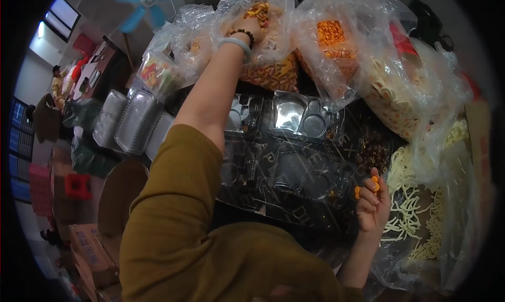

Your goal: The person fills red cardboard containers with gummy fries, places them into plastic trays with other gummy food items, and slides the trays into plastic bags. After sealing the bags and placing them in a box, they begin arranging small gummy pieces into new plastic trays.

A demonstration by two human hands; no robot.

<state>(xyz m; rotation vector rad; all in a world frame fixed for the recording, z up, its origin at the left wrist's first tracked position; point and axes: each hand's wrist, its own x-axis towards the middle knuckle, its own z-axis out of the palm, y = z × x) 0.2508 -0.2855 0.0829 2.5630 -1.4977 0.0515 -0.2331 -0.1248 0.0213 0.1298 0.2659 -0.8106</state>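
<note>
Left hand (252, 26) reaches deep into the clear snack bag (263, 44), grip buried among orange and yellow pieces; I cannot tell whether it is clenched. Right hand (372, 202) pinches 3 small orange snacks (368, 186) between fingertips. Compartment trays (302, 115) just ahead of that grip look mostly unfilled, so portioning seems early. The snacks look small, glossy and rounded.

room: cluttered storeroom | light: bright windows (59, 18) upper left | ceiling: blue fan (149, 1) | floor left: cardboard boxes (87, 249), red crate (78, 186) | side: stacked clear lidded trays (131, 123) | far corner: a person (56, 81) beside red goods, details blurred
</note>
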